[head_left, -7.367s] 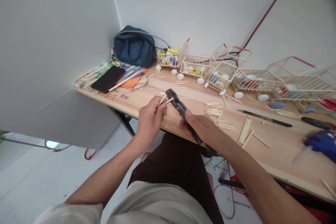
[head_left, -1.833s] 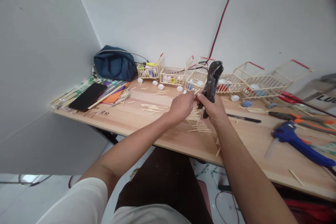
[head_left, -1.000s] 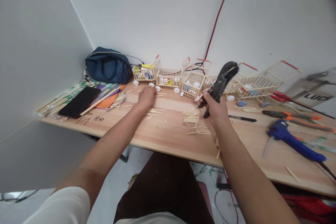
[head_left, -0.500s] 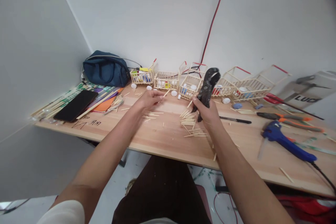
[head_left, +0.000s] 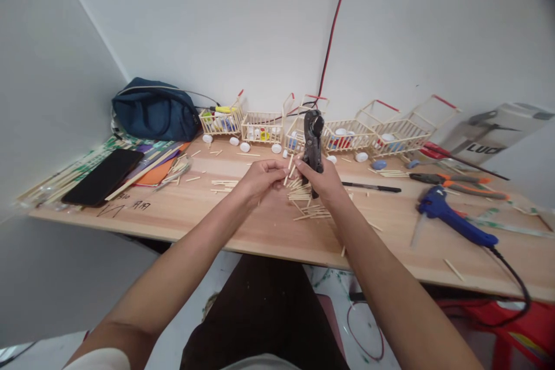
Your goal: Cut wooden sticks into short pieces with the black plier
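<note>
My left hand [head_left: 265,178] is closed in a pinch on a short wooden stick [head_left: 287,176], just above the table. Right beside it, my right hand [head_left: 321,178] is wrapped round a black pliers-like cutter [head_left: 313,137], which points up and away from me. Another short stick [head_left: 293,169] shows between the right thumb and fingers, close to the left fingertips. Beneath and in front of the right hand lies a loose pile of cut sticks [head_left: 313,211]. More sticks [head_left: 223,186] lie to the left, partly hidden by my left hand.
Several miniature stick carts [head_left: 261,126] with red handles line the wall. A blue bag [head_left: 155,111], a phone [head_left: 103,177] and long sticks occupy the left. At right lie a black pen [head_left: 372,187], orange-handled pliers [head_left: 459,182] and a blue glue gun [head_left: 457,221].
My left hand has moved right with its stick and now meets my right hand. The cutter stands more upright. The camera view has shifted slightly to the right.
</note>
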Demonstrator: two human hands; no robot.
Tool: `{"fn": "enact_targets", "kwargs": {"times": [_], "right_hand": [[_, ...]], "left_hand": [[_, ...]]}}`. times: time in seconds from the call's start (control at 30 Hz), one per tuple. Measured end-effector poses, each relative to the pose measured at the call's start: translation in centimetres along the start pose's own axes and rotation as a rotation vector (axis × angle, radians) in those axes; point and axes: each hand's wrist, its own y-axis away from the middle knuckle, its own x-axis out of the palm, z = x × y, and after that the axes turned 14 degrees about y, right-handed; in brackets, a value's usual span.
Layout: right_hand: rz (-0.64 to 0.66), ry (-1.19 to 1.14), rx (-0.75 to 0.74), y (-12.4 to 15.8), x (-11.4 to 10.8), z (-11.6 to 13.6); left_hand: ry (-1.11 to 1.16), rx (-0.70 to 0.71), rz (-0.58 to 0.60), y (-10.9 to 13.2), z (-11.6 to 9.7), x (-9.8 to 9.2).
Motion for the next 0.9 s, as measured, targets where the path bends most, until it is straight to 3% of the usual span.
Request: {"fn": "enact_targets", "kwargs": {"times": [0.4,0.9], "right_hand": [[-0.048,0.038,-0.021,0.09,0.22,0.2],[-0.012,0.037,-0.037,0.25,0.06,0.85]], "left_hand": [[-0.034,0.014,-0.012,0.29,0.09,0.11],[-0.134,0.032,-0.048,0.53,-0.2,0.53]]}}
